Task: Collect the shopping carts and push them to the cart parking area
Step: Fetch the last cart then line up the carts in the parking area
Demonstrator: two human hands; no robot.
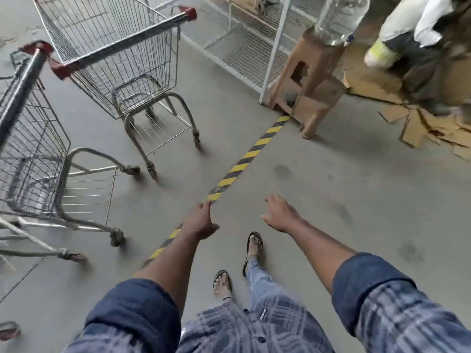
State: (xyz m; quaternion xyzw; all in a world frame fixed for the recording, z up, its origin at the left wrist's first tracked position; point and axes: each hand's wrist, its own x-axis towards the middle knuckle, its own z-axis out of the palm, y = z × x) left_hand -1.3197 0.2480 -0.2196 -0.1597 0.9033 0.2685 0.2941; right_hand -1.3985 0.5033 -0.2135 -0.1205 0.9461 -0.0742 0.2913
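Two wire shopping carts with grey handles and red end caps stand on the grey floor. One cart (pixel 114 59) is at the upper left, its handle facing me. A second cart (pixel 30 138) sits at the left edge, closer to me, partly cut off. My left hand (pixel 201 220) and my right hand (pixel 280 215) hang in the middle of the view over the floor, fingers spread, holding nothing. Both hands are well to the right of the carts and touch neither.
A yellow-black striped tape line (pixel 249 154) runs diagonally across the floor. A brown plastic stool (pixel 313 80) with a clear bottle (pixel 341 19) on top stands at the upper right beside a white wire rack (pixel 254 39). Flattened cardboard (pixel 433 131) and another person (pixel 420 34) are at the far right.
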